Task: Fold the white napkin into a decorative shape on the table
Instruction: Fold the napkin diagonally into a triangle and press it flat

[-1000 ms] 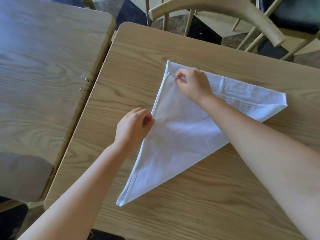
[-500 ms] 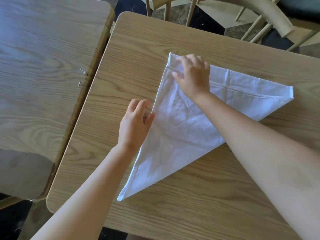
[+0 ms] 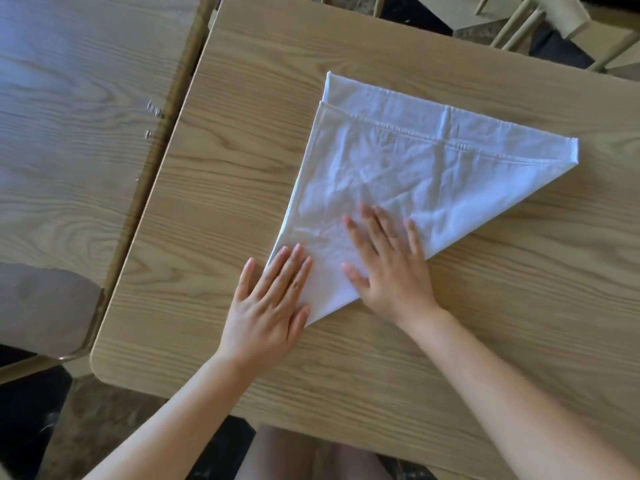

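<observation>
The white napkin (image 3: 408,168) lies folded into a triangle on the light wooden table (image 3: 519,323). Its top layer stops a little short of the far edge, leaving a hemmed strip showing. My left hand (image 3: 270,306) rests flat, fingers apart, over the napkin's near corner and left edge. My right hand (image 3: 391,268) lies flat with spread fingers on the cloth just to the right, pressing the near part of the triangle. Neither hand holds anything.
A second wooden table (image 3: 76,133) stands close on the left, with a narrow gap between the two. Wooden chair parts (image 3: 554,19) show beyond the far right edge. My knees appear below the near table edge.
Both hands have left the far corner and left edge and slid toward me, now lying flat on the near corner. The view has tilted down and closer.
</observation>
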A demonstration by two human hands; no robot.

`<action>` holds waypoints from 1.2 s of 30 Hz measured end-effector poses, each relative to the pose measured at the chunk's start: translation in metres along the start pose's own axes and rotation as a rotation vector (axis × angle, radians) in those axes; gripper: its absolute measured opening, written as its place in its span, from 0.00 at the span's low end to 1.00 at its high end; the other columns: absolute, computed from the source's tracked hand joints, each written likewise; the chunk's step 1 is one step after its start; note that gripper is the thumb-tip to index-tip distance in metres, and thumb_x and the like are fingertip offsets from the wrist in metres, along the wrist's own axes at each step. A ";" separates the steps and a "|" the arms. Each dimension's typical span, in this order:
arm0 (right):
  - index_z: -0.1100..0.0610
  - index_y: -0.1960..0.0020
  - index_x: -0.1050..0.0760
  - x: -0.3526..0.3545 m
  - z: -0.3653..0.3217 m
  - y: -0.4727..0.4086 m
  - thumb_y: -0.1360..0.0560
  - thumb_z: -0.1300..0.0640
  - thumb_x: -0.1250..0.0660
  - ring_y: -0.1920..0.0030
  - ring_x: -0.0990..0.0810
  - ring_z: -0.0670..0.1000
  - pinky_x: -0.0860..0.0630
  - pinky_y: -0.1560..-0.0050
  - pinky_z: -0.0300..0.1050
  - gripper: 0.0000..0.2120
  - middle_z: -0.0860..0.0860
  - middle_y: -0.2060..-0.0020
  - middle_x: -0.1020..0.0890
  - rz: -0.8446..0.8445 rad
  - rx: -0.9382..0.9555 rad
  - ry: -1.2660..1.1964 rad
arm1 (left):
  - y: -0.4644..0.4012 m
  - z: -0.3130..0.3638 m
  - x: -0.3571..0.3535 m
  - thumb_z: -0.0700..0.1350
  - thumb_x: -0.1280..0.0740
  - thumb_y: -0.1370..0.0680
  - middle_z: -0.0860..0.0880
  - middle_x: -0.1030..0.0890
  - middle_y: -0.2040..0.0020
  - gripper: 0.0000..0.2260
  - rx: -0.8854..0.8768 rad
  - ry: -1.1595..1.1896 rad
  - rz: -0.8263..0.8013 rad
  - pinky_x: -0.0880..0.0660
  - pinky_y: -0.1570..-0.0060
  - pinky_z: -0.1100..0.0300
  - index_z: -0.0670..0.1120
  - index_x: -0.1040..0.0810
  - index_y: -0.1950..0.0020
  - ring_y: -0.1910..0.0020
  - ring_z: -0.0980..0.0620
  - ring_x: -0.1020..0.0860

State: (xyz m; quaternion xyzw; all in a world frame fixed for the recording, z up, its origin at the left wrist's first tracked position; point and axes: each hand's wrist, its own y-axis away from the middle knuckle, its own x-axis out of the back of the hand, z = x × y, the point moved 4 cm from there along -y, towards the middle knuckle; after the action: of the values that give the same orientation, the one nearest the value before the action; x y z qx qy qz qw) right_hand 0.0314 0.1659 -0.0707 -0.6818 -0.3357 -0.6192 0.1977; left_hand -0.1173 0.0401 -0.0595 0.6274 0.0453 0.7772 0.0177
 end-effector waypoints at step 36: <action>0.56 0.24 0.56 0.041 0.231 0.019 0.26 0.37 0.60 0.25 0.54 0.47 0.59 0.28 0.61 0.36 0.50 0.23 0.53 0.031 -0.589 0.000 | -0.200 -0.009 0.018 0.51 0.43 0.23 0.50 0.47 0.22 0.29 0.124 -0.019 0.106 0.60 0.29 0.43 0.46 0.47 0.23 0.24 0.56 0.50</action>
State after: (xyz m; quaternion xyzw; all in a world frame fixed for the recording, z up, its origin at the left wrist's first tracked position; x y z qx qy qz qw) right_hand 0.2091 0.3195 -0.0639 -0.7147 -0.1311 -0.6870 0.0007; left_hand -0.1354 0.2402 -0.0621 0.6360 0.0601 0.7669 -0.0621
